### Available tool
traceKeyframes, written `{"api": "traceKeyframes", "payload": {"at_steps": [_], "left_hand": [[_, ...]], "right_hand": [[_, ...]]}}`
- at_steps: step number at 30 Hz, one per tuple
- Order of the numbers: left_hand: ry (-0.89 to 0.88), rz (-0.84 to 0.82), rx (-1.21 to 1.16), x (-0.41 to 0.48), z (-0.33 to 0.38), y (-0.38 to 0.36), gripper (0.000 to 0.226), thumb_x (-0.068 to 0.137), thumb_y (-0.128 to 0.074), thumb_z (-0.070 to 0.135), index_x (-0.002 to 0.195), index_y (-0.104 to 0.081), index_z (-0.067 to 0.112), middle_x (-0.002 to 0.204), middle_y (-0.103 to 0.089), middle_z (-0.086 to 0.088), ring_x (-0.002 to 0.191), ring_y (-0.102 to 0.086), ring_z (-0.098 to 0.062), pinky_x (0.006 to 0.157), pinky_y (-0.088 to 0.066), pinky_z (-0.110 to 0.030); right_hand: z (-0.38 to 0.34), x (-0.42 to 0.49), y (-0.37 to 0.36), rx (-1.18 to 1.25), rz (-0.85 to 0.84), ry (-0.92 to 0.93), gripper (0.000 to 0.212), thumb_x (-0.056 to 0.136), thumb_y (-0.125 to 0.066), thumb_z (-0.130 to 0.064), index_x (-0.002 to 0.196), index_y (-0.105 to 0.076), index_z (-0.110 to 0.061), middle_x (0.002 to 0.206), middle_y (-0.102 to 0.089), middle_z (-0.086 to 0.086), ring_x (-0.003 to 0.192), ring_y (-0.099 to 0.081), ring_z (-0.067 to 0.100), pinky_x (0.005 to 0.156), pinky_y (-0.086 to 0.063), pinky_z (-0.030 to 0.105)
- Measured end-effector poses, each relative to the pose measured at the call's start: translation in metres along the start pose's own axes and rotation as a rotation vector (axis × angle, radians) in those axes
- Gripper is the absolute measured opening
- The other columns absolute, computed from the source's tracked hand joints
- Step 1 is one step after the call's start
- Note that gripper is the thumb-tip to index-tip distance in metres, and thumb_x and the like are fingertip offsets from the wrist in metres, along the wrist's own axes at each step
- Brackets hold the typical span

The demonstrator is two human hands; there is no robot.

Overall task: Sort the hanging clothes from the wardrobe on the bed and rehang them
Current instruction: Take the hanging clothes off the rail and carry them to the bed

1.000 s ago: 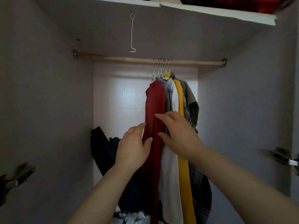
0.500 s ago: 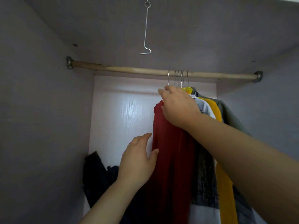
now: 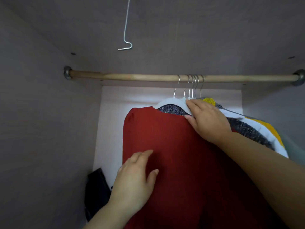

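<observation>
Red top (image 3: 181,154) is on the rail (image 3: 132,77), up front of the bunch. The right hand (image 3: 208,120) grips the shoulder of its white hanger (image 3: 170,102), fingers curled over the plastic and thumb against the red cloth. The left hand (image 3: 135,180) lies flat and relaxed on the red fabric lower down, holding nothing. I count five metal hooks on the rail just above the right hand (four bunched tight, one a bit apart). Behind that hand there's one grey knit (image 3: 173,109), one white piece (image 3: 279,149) and one yellow one (image 3: 273,129). A single bent wire hook (image 3: 126,38) dangles overhead, and a dark heap (image 3: 97,187) sits beside the left wrist.
</observation>
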State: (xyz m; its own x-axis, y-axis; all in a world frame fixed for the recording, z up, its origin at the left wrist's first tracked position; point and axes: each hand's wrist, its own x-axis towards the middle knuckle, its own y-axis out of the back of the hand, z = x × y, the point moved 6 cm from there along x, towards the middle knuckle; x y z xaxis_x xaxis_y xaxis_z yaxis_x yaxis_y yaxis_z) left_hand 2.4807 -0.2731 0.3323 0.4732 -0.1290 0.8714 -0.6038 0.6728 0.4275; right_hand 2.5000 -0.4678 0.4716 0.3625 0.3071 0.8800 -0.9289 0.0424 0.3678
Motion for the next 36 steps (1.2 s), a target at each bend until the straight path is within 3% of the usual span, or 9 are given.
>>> {"api": "traceKeyframes", "payload": {"at_steps": [5, 9, 19, 22, 25, 28, 32, 36], "left_hand": [[0.004, 0.024, 0.111, 0.000, -0.011, 0.010, 0.055, 0.089, -0.049, 0.044, 0.139, -0.027, 0.040, 0.135, -0.035, 0.023, 0.124, -0.036, 0.001, 0.104, -0.029, -0.018], [0.012, 0.026, 0.173, -0.003, -0.019, 0.019, 0.057, 0.088, -0.051, 0.045, 0.138, -0.025, 0.043, 0.135, -0.034, 0.025, 0.125, -0.034, 0.004, 0.105, -0.026, -0.017], [-0.022, 0.120, 0.228, 0.010, -0.008, 0.051, 0.053, 0.086, -0.057, 0.036, 0.136, -0.037, 0.035, 0.129, -0.042, 0.022, 0.121, -0.040, 0.001, 0.105, -0.032, -0.022], [-0.031, 0.174, 0.231, 0.012, -0.004, 0.065, 0.052, 0.083, -0.062, 0.030, 0.133, -0.045, 0.029, 0.127, -0.048, 0.014, 0.119, -0.046, -0.007, 0.103, -0.036, -0.028], [-0.019, 0.278, 0.266, 0.006, -0.005, 0.086, 0.052, 0.081, -0.066, 0.024, 0.131, -0.049, 0.022, 0.127, -0.051, 0.004, 0.119, -0.046, -0.014, 0.102, -0.034, -0.026], [0.027, 0.360, 0.313, -0.005, -0.012, 0.106, 0.052, 0.082, -0.065, 0.025, 0.131, -0.048, 0.019, 0.128, -0.050, 0.000, 0.119, -0.043, -0.016, 0.098, -0.028, -0.022], [0.124, 0.364, 0.348, -0.041, -0.029, 0.118, 0.054, 0.086, -0.060, 0.033, 0.136, -0.043, 0.020, 0.130, -0.049, 0.002, 0.119, -0.041, -0.014, 0.098, -0.029, -0.023], [0.243, 0.290, 0.383, -0.102, -0.046, 0.123, 0.059, 0.089, -0.055, 0.038, 0.142, -0.032, 0.027, 0.121, -0.058, 0.003, 0.110, -0.052, -0.016, 0.097, -0.039, -0.031]], "right_hand": [[-0.010, 0.033, -0.017, 0.031, 0.092, 0.023, 0.046, 0.093, -0.052, -0.026, 0.136, -0.044, -0.012, 0.134, -0.051, 0.005, 0.124, -0.041, 0.026, 0.105, -0.024, 0.034], [-0.009, 0.046, -0.017, 0.073, 0.182, -0.013, 0.042, 0.083, -0.057, -0.004, 0.125, -0.056, -0.010, 0.115, -0.062, 0.011, 0.110, -0.049, 0.031, 0.090, -0.034, 0.038], [-0.015, 0.075, 0.015, 0.203, 0.306, -0.081, 0.030, 0.090, -0.054, -0.025, 0.120, -0.057, -0.022, 0.113, -0.062, 0.006, 0.101, -0.058, 0.031, 0.070, -0.044, 0.036], [-0.031, 0.077, 0.024, 0.274, 0.300, -0.065, 0.032, 0.089, -0.056, -0.028, 0.120, -0.058, -0.022, 0.116, -0.060, 0.005, 0.103, -0.058, 0.031, 0.075, -0.049, 0.039], [-0.064, 0.054, 0.027, 0.353, 0.338, 0.027, 0.031, 0.086, -0.060, -0.029, 0.116, -0.062, -0.023, 0.113, -0.062, 0.003, 0.102, -0.059, 0.029, 0.073, -0.049, 0.038], [-0.103, 0.020, 0.028, 0.404, 0.336, 0.106, 0.038, 0.079, -0.068, -0.032, 0.116, -0.063, -0.024, 0.106, -0.064, 0.003, 0.091, -0.065, 0.027, 0.065, -0.049, 0.036], [-0.156, -0.029, 0.035, 0.523, 0.414, 0.203, 0.028, 0.067, -0.079, -0.030, 0.093, -0.071, -0.023, 0.082, -0.067, 0.003, 0.060, -0.066, 0.024, 0.047, -0.051, 0.032], [-0.204, -0.073, 0.033, 0.753, 0.393, 0.233, 0.029, 0.074, -0.058, -0.044, 0.094, -0.072, -0.028, 0.080, -0.066, -0.003, 0.058, -0.065, 0.020, 0.049, -0.048, 0.026]]}}
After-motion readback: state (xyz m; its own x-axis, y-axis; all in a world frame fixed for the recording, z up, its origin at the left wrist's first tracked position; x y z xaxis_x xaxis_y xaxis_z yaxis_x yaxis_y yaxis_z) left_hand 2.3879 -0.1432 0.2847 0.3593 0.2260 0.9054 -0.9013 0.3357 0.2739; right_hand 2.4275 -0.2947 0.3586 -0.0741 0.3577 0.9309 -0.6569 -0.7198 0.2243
